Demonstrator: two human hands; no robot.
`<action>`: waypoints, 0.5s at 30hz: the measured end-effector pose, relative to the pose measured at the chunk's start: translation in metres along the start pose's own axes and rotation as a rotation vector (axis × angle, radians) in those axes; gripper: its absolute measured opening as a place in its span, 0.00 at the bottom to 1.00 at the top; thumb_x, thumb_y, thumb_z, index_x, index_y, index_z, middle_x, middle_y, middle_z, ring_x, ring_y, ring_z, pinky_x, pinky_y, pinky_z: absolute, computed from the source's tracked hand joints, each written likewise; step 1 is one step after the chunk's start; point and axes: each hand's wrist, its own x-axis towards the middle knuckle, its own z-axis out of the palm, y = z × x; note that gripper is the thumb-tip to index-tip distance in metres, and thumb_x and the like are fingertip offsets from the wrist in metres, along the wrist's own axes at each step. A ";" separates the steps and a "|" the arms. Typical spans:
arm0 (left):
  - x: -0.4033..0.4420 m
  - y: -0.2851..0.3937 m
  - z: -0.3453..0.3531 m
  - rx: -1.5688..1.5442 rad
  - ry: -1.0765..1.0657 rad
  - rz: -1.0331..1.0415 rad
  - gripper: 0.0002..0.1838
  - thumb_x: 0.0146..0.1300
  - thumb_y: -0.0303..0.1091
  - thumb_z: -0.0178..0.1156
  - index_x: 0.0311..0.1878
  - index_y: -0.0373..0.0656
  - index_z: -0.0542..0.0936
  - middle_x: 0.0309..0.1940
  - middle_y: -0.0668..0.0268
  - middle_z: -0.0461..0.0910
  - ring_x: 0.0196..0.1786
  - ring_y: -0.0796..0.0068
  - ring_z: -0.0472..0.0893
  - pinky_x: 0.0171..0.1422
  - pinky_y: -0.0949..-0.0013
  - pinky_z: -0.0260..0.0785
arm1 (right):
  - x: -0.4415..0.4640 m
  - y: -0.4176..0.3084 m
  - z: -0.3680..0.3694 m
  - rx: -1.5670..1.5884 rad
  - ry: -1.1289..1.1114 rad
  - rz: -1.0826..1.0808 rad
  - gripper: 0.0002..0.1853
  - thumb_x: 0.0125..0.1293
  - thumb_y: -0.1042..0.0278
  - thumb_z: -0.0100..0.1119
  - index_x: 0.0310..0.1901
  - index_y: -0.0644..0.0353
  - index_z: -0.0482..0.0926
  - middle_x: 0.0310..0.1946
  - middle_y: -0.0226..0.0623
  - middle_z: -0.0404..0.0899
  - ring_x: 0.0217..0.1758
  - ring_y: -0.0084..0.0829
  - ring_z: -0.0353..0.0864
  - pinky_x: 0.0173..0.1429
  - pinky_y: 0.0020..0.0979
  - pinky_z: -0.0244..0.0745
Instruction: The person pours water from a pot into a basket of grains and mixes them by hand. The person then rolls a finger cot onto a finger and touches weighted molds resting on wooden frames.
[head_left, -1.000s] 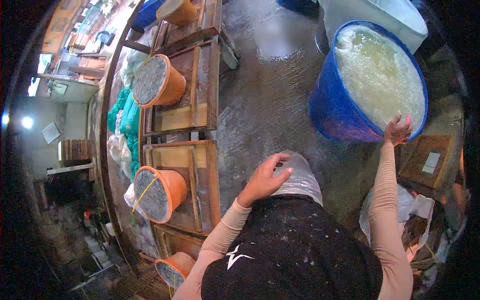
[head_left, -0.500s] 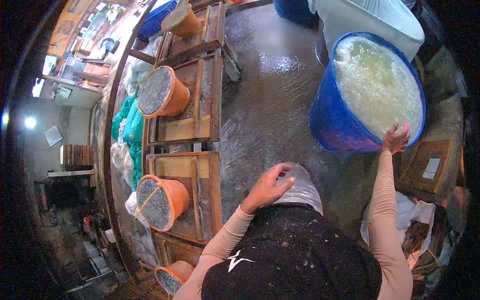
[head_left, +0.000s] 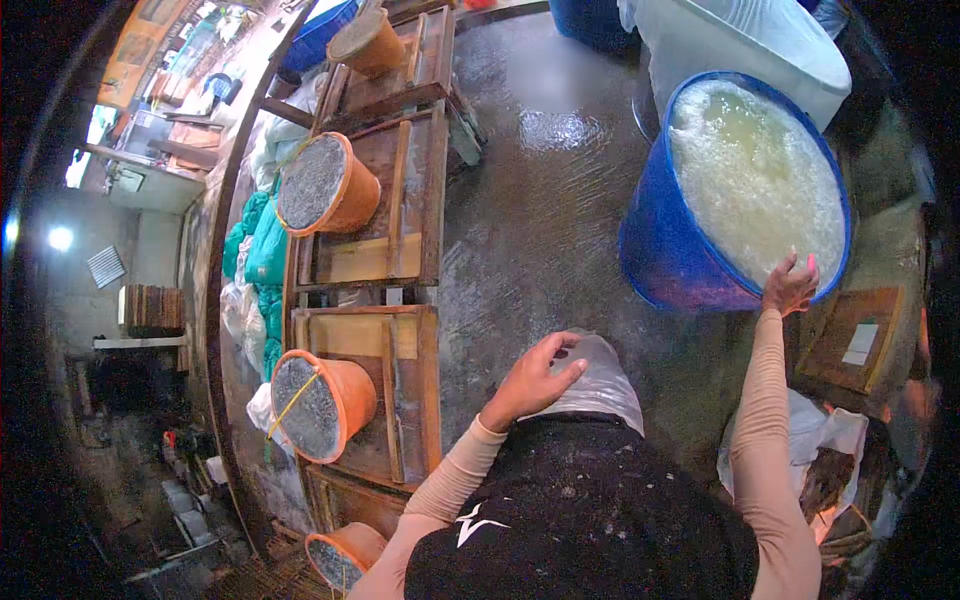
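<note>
At the near rim of a large blue tub [head_left: 680, 225], my right hand [head_left: 790, 287] is raised with its fingers curled. A small bright pink bit shows at those fingers; what it is I cannot make out. Cloudy, frothy pale liquid [head_left: 755, 180] fills the tub almost to the brim. My left hand [head_left: 540, 378] hovers in front of my body, thumb and fingers apart, holding nothing. Just beside it is a clear plastic apron [head_left: 605, 385] over my black shirt.
Orange buckets [head_left: 345, 405] filled with grey material stand on wooden frames [head_left: 415, 370] along the left. Wet floor [head_left: 530, 220] runs between them and the tub. A white basin [head_left: 770, 45] sits behind the tub. A wooden board [head_left: 850, 335] and white sacking [head_left: 800, 430] lie at right.
My right hand has dipped very slightly at the tub's rim. My left hand keeps its open pose, and the view has shifted a little.
</note>
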 end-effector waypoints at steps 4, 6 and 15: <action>0.000 -0.005 0.003 0.017 0.025 0.005 0.24 0.62 0.44 0.59 0.56 0.39 0.71 0.50 0.55 0.76 0.51 0.61 0.77 0.55 0.62 0.68 | 0.000 0.008 0.007 0.070 0.042 -0.082 0.27 0.63 0.42 0.49 0.58 0.51 0.70 0.60 0.40 0.67 0.64 0.45 0.63 0.64 0.52 0.55; 0.000 -0.004 0.002 0.024 0.049 0.030 0.24 0.61 0.44 0.59 0.55 0.39 0.71 0.49 0.54 0.76 0.49 0.59 0.78 0.52 0.62 0.70 | -0.001 0.001 -0.001 0.069 0.028 -0.048 0.28 0.63 0.40 0.48 0.59 0.50 0.70 0.60 0.39 0.67 0.65 0.45 0.63 0.64 0.54 0.54; -0.001 -0.010 0.000 0.003 0.059 0.024 0.24 0.61 0.45 0.59 0.55 0.39 0.72 0.48 0.54 0.77 0.50 0.60 0.78 0.54 0.62 0.69 | 0.002 0.012 0.011 0.039 0.028 -0.058 0.28 0.64 0.42 0.48 0.58 0.51 0.71 0.60 0.40 0.67 0.64 0.44 0.63 0.66 0.51 0.54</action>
